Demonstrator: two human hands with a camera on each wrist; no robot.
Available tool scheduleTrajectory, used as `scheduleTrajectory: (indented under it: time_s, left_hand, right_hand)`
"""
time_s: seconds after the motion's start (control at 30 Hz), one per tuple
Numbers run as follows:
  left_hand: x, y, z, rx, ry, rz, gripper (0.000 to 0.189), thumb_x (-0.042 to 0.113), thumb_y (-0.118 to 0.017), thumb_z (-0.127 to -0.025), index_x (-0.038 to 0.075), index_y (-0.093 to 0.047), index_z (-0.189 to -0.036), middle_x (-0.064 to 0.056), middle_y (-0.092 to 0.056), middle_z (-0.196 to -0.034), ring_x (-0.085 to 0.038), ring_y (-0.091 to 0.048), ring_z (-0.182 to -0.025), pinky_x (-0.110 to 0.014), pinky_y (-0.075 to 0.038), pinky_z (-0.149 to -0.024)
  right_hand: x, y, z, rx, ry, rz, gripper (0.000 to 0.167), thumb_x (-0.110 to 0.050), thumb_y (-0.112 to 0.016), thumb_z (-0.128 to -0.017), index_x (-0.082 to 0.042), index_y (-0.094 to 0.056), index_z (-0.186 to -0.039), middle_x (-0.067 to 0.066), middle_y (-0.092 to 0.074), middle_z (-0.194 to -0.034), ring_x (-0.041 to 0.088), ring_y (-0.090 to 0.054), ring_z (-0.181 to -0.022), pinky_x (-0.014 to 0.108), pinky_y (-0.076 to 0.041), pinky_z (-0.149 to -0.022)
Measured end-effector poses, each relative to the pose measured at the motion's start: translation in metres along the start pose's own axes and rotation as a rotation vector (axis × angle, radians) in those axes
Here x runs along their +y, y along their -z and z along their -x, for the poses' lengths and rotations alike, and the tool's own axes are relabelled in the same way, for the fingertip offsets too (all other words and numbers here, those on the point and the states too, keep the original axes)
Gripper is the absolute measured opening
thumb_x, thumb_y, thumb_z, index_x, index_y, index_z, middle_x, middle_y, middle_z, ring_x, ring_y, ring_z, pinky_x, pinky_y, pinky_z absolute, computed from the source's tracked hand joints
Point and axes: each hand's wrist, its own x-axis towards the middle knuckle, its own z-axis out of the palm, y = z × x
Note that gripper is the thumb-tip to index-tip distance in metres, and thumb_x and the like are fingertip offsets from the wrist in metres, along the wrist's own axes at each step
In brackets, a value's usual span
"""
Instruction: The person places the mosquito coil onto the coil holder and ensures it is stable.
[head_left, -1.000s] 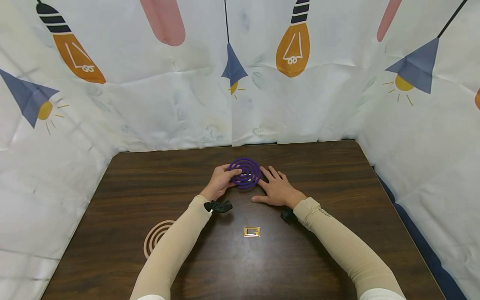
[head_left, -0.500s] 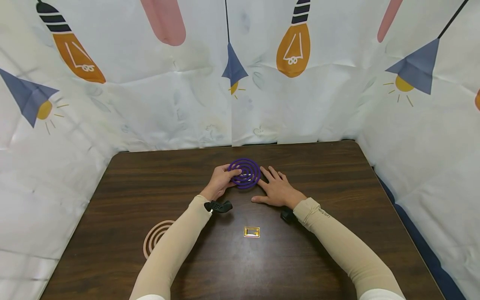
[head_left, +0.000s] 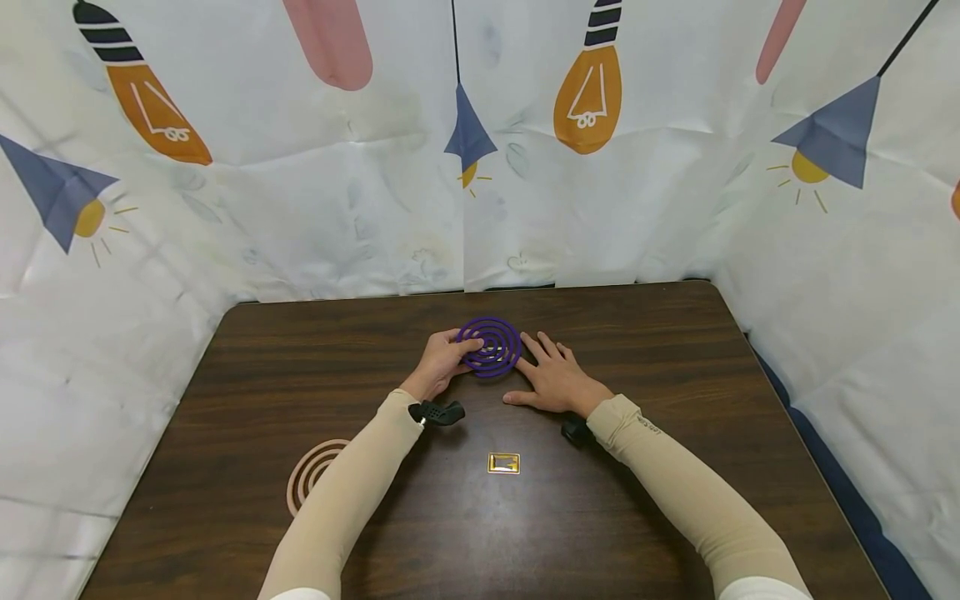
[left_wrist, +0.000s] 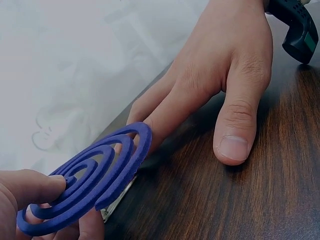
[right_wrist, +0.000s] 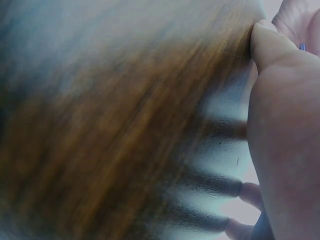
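Note:
The left hand [head_left: 440, 362] holds a purple spiral mosquito coil [head_left: 492, 342], thumb on top at its centre and fingers beneath. The left wrist view shows the coil [left_wrist: 134, 162] tilted and raised off the table. Part of a shiny, pale gold piece shows through and under it; its shape is mostly hidden. The right hand [head_left: 557, 383] rests on the table with spread, straight fingers. Its index finger lies close to the coil's right edge, partly behind it in the left wrist view; whether they touch I cannot tell.
A small gold rectangular metal piece with a cut-out [head_left: 504, 463] lies nearer the person on the brown table [head_left: 637, 517]. A tan spiral coil [head_left: 293, 483] is partly covered by the left sleeve [head_left: 352, 492]. White printed sheets [head_left: 360, 225] hang behind the table and at its sides.

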Motion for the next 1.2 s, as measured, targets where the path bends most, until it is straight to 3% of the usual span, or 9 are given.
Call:
scheduleTrajectory:
  time_s: [0.43,0.87,1.2]
  left_hand:
    - [0.0006,-0.0011,-0.0009,0.015,0.011,0.005,0.034,0.012,-0.072,-0.096,-0.002,-0.066,-0.127,-0.001,-0.071,-0.100,-0.007,-0.070,-0.080,-0.020,-0.061,-0.070]
    - [0.0037,-0.0040,0.0016,0.045,0.037,-0.024,0.037,0.013,-0.073,-0.095,-0.001,-0.067,-0.130,-0.005,-0.073,-0.109,-0.007,-0.071,-0.083,-0.020,-0.061,-0.072]
    - [0.0011,-0.0046,0.0033,0.052,0.025,-0.007,0.036,0.012,-0.073,-0.095,-0.001,-0.067,-0.128,-0.002,-0.072,-0.104,-0.006,-0.070,-0.081,-0.019,-0.060,-0.070]
  right_hand:
    - [-0.0008,0.0027,0.0003,0.002,0.001,0.003,0.085,-0.076,-0.045,-0.097,-0.029,-0.026,-0.165,0.016,-0.011,-0.175,0.045,-0.010,-0.161,0.070,-0.026,-0.123]
    - [-0.0014,0.0011,0.0002,0.004,-0.005,0.006,0.086,-0.077,-0.045,-0.096,-0.030,-0.025,-0.166,0.016,-0.010,-0.175,0.045,-0.009,-0.161,0.070,-0.025,-0.123]
    - [-0.0021,0.0000,0.0002,-0.003,-0.007,0.023,0.086,-0.078,-0.043,-0.097,-0.030,-0.024,-0.166,0.015,-0.009,-0.175,0.045,-0.010,-0.162,0.069,-0.024,-0.124]
